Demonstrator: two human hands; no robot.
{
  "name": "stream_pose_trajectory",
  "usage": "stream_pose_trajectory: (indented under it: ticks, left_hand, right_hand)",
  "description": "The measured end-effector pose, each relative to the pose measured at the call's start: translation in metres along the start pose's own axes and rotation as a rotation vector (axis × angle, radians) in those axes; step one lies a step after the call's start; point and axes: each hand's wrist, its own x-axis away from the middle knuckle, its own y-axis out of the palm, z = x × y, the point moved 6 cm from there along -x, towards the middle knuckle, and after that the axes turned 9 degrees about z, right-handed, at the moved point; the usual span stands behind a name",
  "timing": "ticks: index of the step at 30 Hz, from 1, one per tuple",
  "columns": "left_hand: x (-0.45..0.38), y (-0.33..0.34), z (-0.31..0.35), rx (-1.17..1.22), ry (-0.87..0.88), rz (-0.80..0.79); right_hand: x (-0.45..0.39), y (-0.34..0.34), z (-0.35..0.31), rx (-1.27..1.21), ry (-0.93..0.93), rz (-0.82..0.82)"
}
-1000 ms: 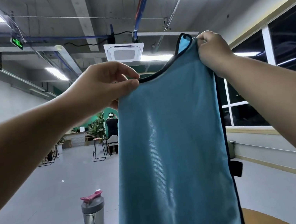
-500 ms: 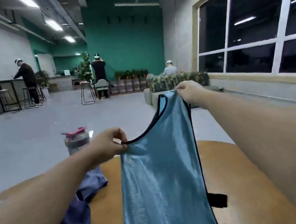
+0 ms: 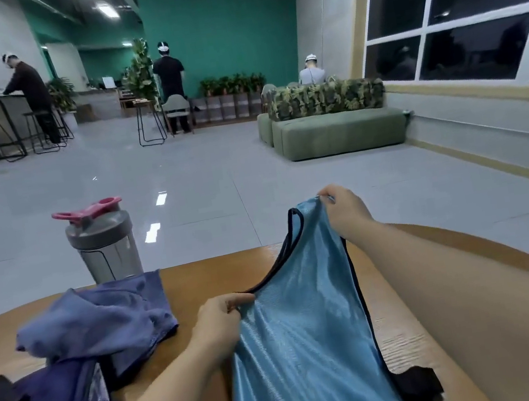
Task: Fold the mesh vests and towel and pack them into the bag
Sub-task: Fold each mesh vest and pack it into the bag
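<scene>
Wooden table [image 3: 219, 276], blue vest [image 3: 303, 325] (pinched).

Light-blue vest [image 3: 305, 325] with black trim, purple-blue towel [image 3: 102, 321], pink-lidded grey bottle [image 3: 103, 241]

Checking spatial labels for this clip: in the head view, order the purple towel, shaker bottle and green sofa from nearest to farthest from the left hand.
From the left hand:
1. Purple towel, just to its left on the table.
2. Shaker bottle, beyond the towel at the table's far edge.
3. Green sofa, far across the floor, right.

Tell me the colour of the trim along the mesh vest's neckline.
The light blue mesh vest has black trim, seen best in the head view.
</scene>
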Motion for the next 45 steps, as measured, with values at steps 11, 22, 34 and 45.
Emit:
stream_pose_trajectory:
  ticks: [11,22,34,45]
  left_hand:
    - [0.003,0.022,-0.013,-0.553,0.26,0.064]
    - [0.002,0.024,-0.014,-0.542,0.252,0.08]
    - [0.002,0.024,-0.015,-0.559,0.262,0.085]
    - [0.0,0.021,-0.016,-0.491,0.225,0.062]
  right_hand:
    - [0.006,0.033,0.049,0.039,-0.034,-0.059]
    - [0.15,0.005,0.023,0.311,-0.581,-0.655]
    - [0.186,0.022,0.023,0.495,-0.942,-0.568]
    - [0.115,0.009,0.061,0.241,-0.186,-0.272]
